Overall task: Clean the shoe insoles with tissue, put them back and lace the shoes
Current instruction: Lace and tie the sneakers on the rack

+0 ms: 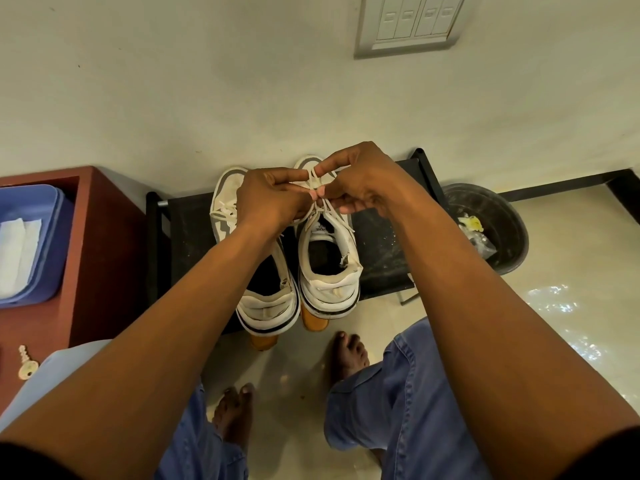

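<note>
At the bottom of the frame two bare forearms reach up from the lower corners, over blue denim trouser legs [398, 403] and two bare feet [348, 355] standing on the glossy pale floor [540, 327]. At lower left a key [26, 364] lies on the red-brown desk [104, 258].

Just above the feet, in the middle of the frame, a pair of white and grey shoes stands side by side, touching, heels toward the camera, on a low black rack [377, 244]. The left shoe [266, 306] shows a tied bow near its toe, partly hidden by the forearm. The right shoe [329, 268] gapes open and its inside is dark, so whether an insole lies in it is hard to say.

Over the right shoe's tongue the hands meet. The left hand [273, 199] has its fingers curled and pinches the white lace [313, 183] between thumb and forefinger. The right hand [360, 181] is curled likewise and pinches the same lace from the other side, with loops standing up between the two hands and strands running down to the eyelets.

At far left a blue tray [52, 237] on the desk holds white tissue [17, 251]. At right, beside the rack, a black bin [498, 223] contains yellow and clear scraps. Behind all this rises a pale wall [207, 98], with a switch plate [412, 24] at the upper right of centre.
</note>
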Demonstrator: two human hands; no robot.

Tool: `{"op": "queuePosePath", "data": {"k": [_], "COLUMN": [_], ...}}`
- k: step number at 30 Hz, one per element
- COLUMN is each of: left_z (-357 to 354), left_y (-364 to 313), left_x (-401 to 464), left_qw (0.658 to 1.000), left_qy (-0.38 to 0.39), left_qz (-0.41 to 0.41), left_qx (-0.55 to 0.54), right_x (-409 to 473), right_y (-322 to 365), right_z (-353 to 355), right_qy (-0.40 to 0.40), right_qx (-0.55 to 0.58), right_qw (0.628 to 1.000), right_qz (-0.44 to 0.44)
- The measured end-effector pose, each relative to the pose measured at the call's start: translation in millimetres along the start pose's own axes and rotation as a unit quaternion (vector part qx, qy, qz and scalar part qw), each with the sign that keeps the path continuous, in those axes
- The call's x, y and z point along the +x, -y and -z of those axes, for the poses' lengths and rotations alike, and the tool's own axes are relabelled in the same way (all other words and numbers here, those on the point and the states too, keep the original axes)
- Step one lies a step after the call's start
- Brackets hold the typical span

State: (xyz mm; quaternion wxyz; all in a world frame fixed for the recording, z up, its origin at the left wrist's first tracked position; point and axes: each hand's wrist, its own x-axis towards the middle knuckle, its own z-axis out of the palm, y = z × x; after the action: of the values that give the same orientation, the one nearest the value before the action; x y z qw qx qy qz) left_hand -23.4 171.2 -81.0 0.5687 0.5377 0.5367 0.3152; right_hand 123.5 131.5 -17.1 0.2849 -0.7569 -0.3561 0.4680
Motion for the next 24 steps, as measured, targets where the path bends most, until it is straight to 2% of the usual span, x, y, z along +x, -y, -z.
{"op": "queuePosePath", "data": {"k": [14, 20, 24], "left_z": [0, 0, 1], "left_y": [-3, -9, -14], "left_x": [-1, -7, -13], "left_qw": [1.000, 0.991, 0.966], "left_qy": [0.006, -0.016, -0.005], "left_qz": [0.006, -0.068, -0.158], "left_qx": [0.011, 0.110, 0.206], "right_x": [0, 1, -4], "right_y": [0, 0, 2], "right_z": [1, 3, 3], "right_qy": [0.007, 0.039, 0.064], "right_qx": [-0.010, -0.050, -0.021], "right_qw": [1.000, 0.998, 0.997], "right_qz": [-0.003, -0.018, -0.042]}}
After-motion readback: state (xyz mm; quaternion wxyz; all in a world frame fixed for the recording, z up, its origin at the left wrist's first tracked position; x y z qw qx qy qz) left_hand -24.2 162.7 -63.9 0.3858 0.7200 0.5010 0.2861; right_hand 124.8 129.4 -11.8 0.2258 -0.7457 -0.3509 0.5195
